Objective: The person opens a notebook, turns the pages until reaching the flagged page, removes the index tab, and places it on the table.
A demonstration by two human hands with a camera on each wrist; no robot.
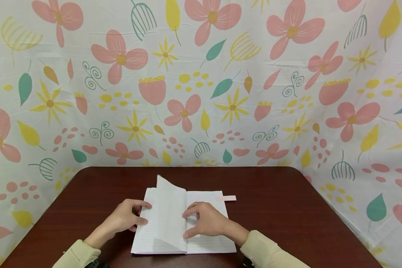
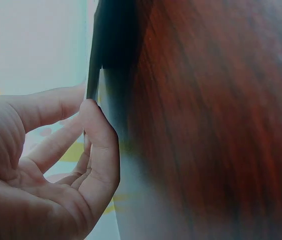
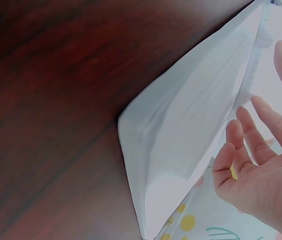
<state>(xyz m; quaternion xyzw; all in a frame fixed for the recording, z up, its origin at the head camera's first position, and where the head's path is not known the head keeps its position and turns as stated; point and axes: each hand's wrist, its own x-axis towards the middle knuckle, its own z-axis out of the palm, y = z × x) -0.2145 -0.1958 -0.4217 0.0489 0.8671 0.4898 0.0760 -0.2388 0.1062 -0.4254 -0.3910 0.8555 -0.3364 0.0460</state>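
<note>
An open notebook with lined white pages lies on the brown table. One page stands partly raised over the left half, its top corner poking above the notebook. My left hand holds the notebook's left edge; in the left wrist view, that hand has its thumb and fingers pinching the thin edge. Over the spine is my right hand, thumb and fingers spread, fingertips right at the raised page. In the right wrist view, the right hand's fingers are loosely bent beside the pages with nothing gripped.
A pale paper tab sticks out from the notebook's right side. The dark wooden table extends all around it. Behind hangs a white curtain printed with flowers and leaves, also running along both sides.
</note>
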